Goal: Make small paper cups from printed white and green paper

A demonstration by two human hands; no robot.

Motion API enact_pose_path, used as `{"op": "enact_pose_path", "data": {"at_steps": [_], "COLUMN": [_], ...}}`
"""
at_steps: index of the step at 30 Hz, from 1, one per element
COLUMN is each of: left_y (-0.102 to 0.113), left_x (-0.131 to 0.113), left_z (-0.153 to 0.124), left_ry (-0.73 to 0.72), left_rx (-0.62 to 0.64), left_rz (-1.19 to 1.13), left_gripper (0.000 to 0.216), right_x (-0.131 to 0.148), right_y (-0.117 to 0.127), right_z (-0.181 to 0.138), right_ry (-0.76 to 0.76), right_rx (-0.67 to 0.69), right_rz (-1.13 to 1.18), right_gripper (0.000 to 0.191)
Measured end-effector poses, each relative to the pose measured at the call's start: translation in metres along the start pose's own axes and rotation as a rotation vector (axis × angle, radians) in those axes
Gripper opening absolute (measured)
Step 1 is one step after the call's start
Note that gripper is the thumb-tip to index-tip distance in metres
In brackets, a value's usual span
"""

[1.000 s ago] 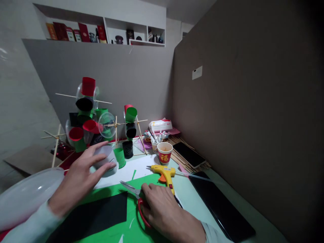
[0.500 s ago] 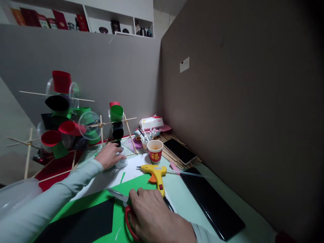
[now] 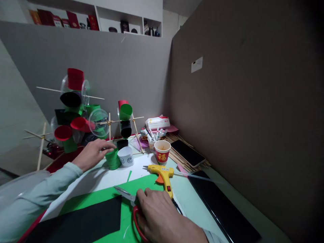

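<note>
My left hand [image 3: 92,153] reaches forward and its fingers close on the rim of a green paper cup [image 3: 112,159]. Right beside that cup stand a white paper cup [image 3: 126,156] and a black one [image 3: 122,143]. Near the front edge, my right hand [image 3: 162,217] lies closed over the red handles of a pair of scissors [image 3: 131,202], whose blades point left. The scissors rest on a green paper sheet [image 3: 121,202] that has a black sheet [image 3: 76,222] on top of it.
A yellow glue gun [image 3: 163,173] lies just beyond my right hand. A red printed cup [image 3: 162,152], a pot of markers [image 3: 152,136], bamboo sticks [image 3: 177,152], a phone [image 3: 187,152] and a black tablet [image 3: 222,209] sit at the right. A cup-and-stick structure [image 3: 76,114] rises at the left.
My left hand has let go of the white cup, which now stands on the table, and has moved left onto the green cup. My right hand has stayed on the scissors.
</note>
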State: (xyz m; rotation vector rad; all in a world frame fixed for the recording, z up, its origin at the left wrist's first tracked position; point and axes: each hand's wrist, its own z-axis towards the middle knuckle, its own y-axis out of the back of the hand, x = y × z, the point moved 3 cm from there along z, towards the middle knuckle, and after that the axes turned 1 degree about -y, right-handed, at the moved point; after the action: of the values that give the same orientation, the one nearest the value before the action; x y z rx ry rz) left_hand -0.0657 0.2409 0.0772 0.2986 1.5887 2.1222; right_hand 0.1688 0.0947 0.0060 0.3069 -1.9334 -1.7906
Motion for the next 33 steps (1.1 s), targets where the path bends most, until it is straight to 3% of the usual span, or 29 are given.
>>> {"op": "enact_pose_path", "data": {"at_steps": [10,16,22,25,29,33], "left_y": [-0.045,-0.032,-0.024,-0.019,0.008,0.022], "left_x": [-0.011,-0.010,-0.007,-0.006,-0.003,-0.003], "left_z": [-0.004,-0.006,-0.019,-0.027,-0.048,-0.101], "left_ry": [-0.090,-0.071,-0.072,-0.073,-0.026,0.087], "left_rx": [0.171,0.176,0.217,0.141,-0.051,-0.192], "left_rz": [0.155,0.215,0.130,0.028,-0.091,-0.114], "left_gripper": [0.017,0.017,0.018,0.034,0.053,0.055], "right_x": [-0.001,-0.002,-0.001,-0.002,-0.005,-0.008], "right_y": [-0.005,-0.004,-0.001,-0.003,-0.003,0.001], "right_z": [0.004,0.006,0.005,0.005,0.003,-0.001], "right_ry": [0.003,0.000,-0.010,-0.011,0.010,0.035], "right_rx": [0.063,0.090,0.121,0.125,0.102,0.068], "right_rz": [-0.009,-0.014,0.000,-0.004,0.003,0.012], "right_gripper": [0.026,0.024,0.019,0.017,0.013,0.014]}}
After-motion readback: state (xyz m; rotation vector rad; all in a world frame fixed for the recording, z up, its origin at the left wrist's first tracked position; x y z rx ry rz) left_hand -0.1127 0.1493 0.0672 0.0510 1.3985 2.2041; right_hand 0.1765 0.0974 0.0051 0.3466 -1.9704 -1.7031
